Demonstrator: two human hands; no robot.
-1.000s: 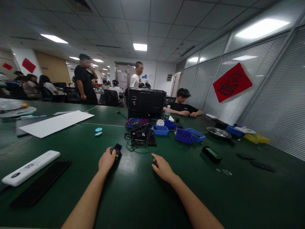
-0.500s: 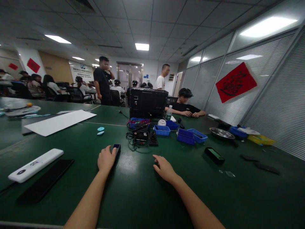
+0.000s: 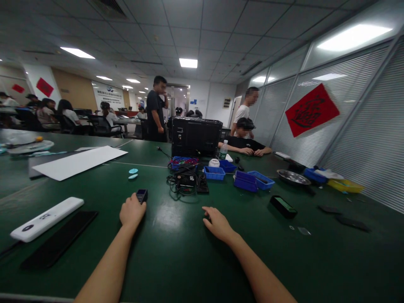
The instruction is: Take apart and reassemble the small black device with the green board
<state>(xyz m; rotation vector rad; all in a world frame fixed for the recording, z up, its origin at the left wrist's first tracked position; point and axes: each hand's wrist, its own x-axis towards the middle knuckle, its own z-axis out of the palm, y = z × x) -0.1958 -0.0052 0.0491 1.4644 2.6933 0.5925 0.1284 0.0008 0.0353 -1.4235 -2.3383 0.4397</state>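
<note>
My left hand (image 3: pixel 131 211) is closed round a small dark device with a screen (image 3: pixel 142 195), whose far end sticks out past my fingers on the green table (image 3: pixel 176 248). My right hand (image 3: pixel 217 223) rests on the table to the right, fingers loosely curled, index finger pointing left. A small dark thing seems to lie under it, mostly hidden. A tangle of black cables and a black box (image 3: pixel 187 182) lies just beyond both hands.
A white bar (image 3: pixel 46 219) and a black slab (image 3: pixel 58 244) lie at the left. Blue bins (image 3: pixel 251 180), a black case (image 3: pixel 195 136), a metal bowl (image 3: pixel 293 177) and a black-green device (image 3: pixel 282 205) are farther back. A person sits across the table; others stand behind.
My left hand has slid left with the small device. My right hand has stayed put. The standing people in the background have walked to the right.
</note>
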